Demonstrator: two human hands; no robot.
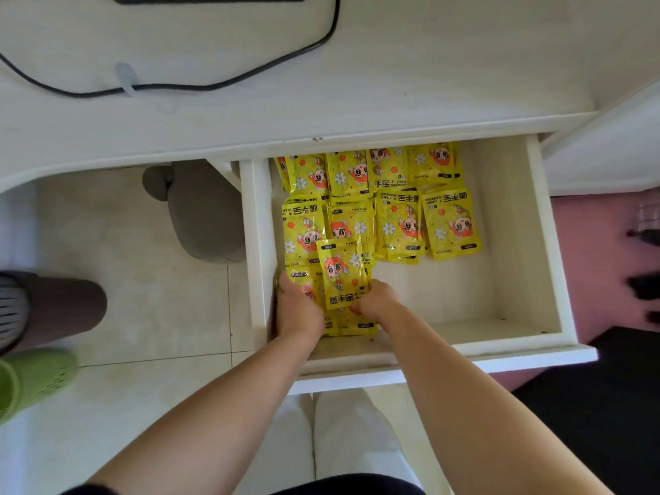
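Note:
A white drawer [514,244] stands pulled out from under a white desk. Several yellow hand-warmer packets [450,223] with a cartoon figure lie in rows across its back and left side. Both my hands reach into the front left corner. My left hand [298,309] grips a small pile of packets [351,325] at its left edge. My right hand [376,300] pinches the lower right of one packet [341,273], which is tilted up on top of that pile. My fingertips are hidden behind the packets.
The drawer's right half shows bare bottom. A black cable [250,76] runs over the desk top [428,66]. A grey bin [203,212] stands on the tiled floor left of the drawer. A person's leg with a green shoe [32,380] is at far left.

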